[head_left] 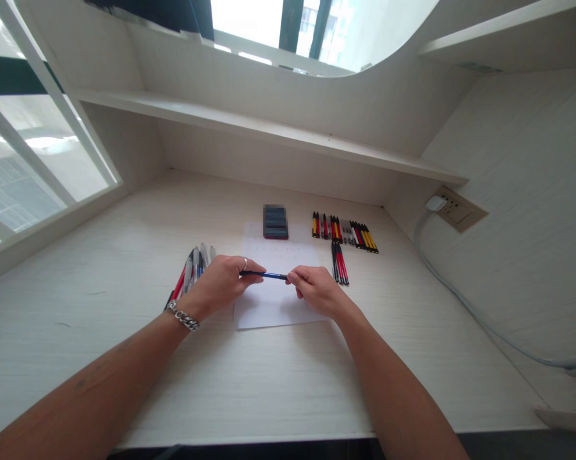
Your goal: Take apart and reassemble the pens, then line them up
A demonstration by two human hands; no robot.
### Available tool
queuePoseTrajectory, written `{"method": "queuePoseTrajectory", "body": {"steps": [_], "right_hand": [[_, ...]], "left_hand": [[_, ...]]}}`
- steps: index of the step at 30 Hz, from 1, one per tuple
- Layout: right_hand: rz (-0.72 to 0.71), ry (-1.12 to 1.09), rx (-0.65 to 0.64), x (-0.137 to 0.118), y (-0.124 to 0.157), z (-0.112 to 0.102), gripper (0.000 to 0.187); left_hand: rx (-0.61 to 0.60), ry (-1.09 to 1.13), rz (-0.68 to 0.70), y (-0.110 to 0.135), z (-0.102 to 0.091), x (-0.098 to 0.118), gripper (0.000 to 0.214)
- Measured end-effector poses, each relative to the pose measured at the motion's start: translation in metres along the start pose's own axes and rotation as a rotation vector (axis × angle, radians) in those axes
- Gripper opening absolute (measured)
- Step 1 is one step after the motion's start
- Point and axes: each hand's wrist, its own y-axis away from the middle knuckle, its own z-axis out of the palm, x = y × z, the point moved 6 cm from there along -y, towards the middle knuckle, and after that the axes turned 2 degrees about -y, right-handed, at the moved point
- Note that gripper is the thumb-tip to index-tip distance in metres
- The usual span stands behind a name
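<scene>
A blue pen [274, 276] is held level above a white sheet of paper [273, 313]. My left hand [225, 280], with a ring and a chain bracelet, pinches its left end. At the other end, the fingers of my right hand [314, 287] are closed around the dark tip. Partly hidden behind my left hand is a loose group of pens [188, 271], grey, red and dark. Just beyond my right hand lie red and black pens [340, 263], side by side.
A long row of pens [345, 231] in yellow, red, grey and black lies at the back right. A dark phone-like device [275, 222] rests on the paper's far edge. On the right wall, a white plug [436, 203] sits in a socket, its cable [441, 281] running down.
</scene>
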Motion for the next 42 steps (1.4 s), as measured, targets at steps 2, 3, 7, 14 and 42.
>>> {"method": "queuePoseTrajectory", "body": {"steps": [2,3,7,14,42], "right_hand": [[0.008,0.0,-0.013,0.0,0.0,0.001,0.03],[0.009,-0.002,-0.022,0.0,0.0,0.002,0.031],[0.007,-0.02,-0.013,0.003,-0.001,0.002,0.032],[-0.033,0.079,0.188,0.008,-0.001,-0.017,0.031],[0.071,-1.389,0.459,0.014,0.009,-0.052,0.055]], "left_hand": [[0.007,0.006,-0.004,0.0,0.0,0.0,0.016],[0.008,0.01,-0.003,0.0,0.0,0.001,0.016],[-0.017,0.052,-0.002,0.0,0.003,0.0,0.016],[0.058,0.101,-0.037,-0.001,-0.006,-0.008,0.023],[-0.087,0.06,-0.009,0.002,0.011,-0.011,0.024]]}}
